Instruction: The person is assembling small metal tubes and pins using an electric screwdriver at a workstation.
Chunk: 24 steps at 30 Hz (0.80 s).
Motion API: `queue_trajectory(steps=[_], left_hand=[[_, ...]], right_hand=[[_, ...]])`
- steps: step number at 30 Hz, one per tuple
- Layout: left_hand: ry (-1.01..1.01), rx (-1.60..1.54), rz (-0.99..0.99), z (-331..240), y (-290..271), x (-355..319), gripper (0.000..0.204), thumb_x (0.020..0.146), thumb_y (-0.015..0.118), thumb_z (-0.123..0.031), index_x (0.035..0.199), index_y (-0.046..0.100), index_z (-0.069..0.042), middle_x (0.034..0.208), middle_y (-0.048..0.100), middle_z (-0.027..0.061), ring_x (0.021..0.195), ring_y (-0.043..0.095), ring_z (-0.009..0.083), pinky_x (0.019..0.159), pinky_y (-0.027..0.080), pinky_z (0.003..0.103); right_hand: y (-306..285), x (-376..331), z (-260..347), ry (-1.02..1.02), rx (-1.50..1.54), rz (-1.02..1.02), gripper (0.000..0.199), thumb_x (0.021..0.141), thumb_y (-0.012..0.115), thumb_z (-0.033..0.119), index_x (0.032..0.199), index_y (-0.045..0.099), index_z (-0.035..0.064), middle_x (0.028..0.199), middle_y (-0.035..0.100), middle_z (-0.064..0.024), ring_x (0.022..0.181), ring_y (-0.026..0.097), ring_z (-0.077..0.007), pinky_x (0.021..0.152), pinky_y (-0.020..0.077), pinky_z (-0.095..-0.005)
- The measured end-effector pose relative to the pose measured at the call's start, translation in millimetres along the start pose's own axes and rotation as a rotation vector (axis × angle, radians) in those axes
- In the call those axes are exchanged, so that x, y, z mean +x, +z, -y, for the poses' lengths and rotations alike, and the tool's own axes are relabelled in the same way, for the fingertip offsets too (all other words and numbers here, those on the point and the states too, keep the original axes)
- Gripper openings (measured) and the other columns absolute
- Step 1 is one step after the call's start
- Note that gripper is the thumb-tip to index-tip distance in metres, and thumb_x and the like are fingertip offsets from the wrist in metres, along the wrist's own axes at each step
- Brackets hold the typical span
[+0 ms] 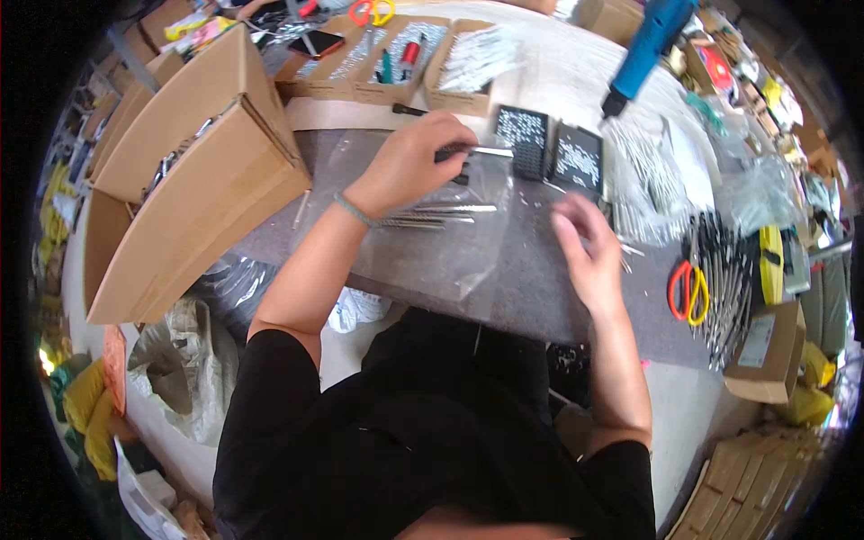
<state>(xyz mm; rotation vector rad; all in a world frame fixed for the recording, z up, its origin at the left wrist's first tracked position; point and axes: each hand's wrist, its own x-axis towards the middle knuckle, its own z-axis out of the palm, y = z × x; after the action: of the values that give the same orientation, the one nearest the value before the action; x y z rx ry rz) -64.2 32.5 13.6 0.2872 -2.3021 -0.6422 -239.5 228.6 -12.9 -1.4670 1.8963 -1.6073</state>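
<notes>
My left hand (423,157) is closed around a tool with a dark handle and a silver shaft (493,152) that points right. Beneath it, several thin metal rods (432,214) lie side by side on a clear plastic bag (468,261). My right hand (587,243) hovers over the table's right part, fingers apart, holding nothing I can see. Just beyond it are two black trays (576,162) dotted with small white pieces. To its right, a clear bag of slim metal rods (652,175) lies on the table.
A large cardboard box (202,202) leans at the left. Small cartons (387,90) of parts line the back. A blue power driver (650,49) hangs at upper right. Orange-and-yellow scissors (688,292) lie beside dark metal rods (724,297) at the right edge.
</notes>
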Motion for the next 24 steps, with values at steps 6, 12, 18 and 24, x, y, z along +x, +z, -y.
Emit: queue_trajectory(steps=[6, 12, 18, 24], left_hand=[[0.277, 0.196, -0.124, -41.8, 42.8, -13.3, 0.023, 0.070, 0.065, 0.000, 0.093, 0.062, -0.002, 0.089, 0.058, 0.0113, 0.083, 0.058, 0.0301, 0.071, 0.049, 0.036], [-0.574, -0.903, 0.069, -44.9, 91.4, -13.0, 0.026, 0.093, 0.050, -0.022, 0.100, 0.060, 0.000, 0.095, 0.063, 0.0069, 0.081, 0.059, 0.0119, 0.074, 0.050, 0.028], [-0.642, -1.230, -0.035, -17.5, 110.4, -2.9, 0.026, 0.093, 0.050, -0.020, 0.104, 0.057, 0.003, 0.096, 0.063, 0.0119, 0.083, 0.061, 0.0151, 0.078, 0.051, 0.028], [-0.643, -1.270, 0.005, -8.7, 117.6, -9.1, 0.027, 0.094, 0.049, -0.020, 0.106, 0.055, 0.003, 0.095, 0.063, 0.0097, 0.083, 0.061, 0.0142, 0.077, 0.051, 0.027]], right_hand=[[25.4, 6.7, -6.6, 0.293, 0.471, -0.029, 0.024, 0.087, 0.060, 0.013, 0.106, 0.059, -0.0026, 0.081, 0.063, -0.0046, 0.069, 0.058, -0.0092, 0.064, 0.0494, -0.0228], [11.7, -5.3, -12.6, 0.316, 0.545, -0.102, 0.024, 0.088, 0.058, 0.014, 0.107, 0.060, -0.0021, 0.082, 0.063, -0.0065, 0.072, 0.059, -0.0118, 0.066, 0.0492, -0.0245], [-98.6, 54.0, -79.6, 0.015, -0.594, -0.315, 0.018, 0.084, 0.056, 0.013, 0.097, 0.064, 0.0037, 0.089, 0.065, -0.0171, 0.084, 0.063, -0.0317, 0.074, 0.0487, -0.0343], [-136.8, 88.1, -69.8, 0.336, -0.803, 0.159, 0.058, 0.079, 0.060, 0.046, 0.113, 0.056, -0.0009, 0.105, 0.062, -0.0196, 0.100, 0.059, -0.0303, 0.088, 0.0436, -0.0386]])
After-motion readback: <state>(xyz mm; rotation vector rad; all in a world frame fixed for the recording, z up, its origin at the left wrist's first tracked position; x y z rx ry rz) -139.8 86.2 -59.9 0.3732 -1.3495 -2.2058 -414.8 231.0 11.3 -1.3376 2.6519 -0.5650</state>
